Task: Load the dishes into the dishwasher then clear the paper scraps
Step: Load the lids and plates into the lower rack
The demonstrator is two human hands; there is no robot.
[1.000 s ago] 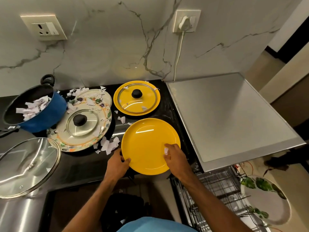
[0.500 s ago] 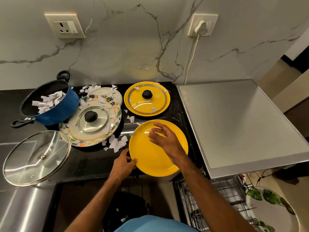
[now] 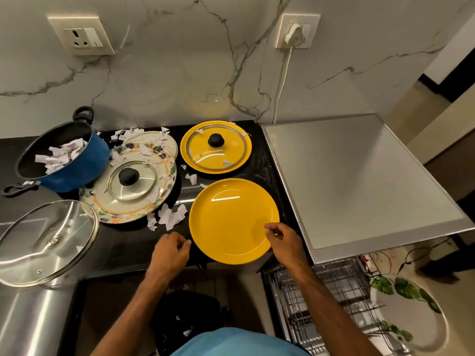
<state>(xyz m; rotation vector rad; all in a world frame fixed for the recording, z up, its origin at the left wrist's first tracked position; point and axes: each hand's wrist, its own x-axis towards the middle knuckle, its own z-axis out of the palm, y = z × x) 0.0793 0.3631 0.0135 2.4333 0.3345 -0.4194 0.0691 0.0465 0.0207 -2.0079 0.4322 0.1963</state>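
Withdrawn from mid-plate, right hand [image 3: 285, 242] now pinches the yellow plate [image 3: 232, 219] rim on the bench [image 3: 123, 242], left hand [image 3: 171, 250] loosely curled, empty; loading step, next requires lifting to rack [image 3: 331, 299].

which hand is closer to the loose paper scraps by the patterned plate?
Left. The left hand sits just below the paper scraps; the right hand is across the yellow plate.

Left hand [image 3: 171, 250] loosely curled; right hand [image 3: 285, 241] pinching
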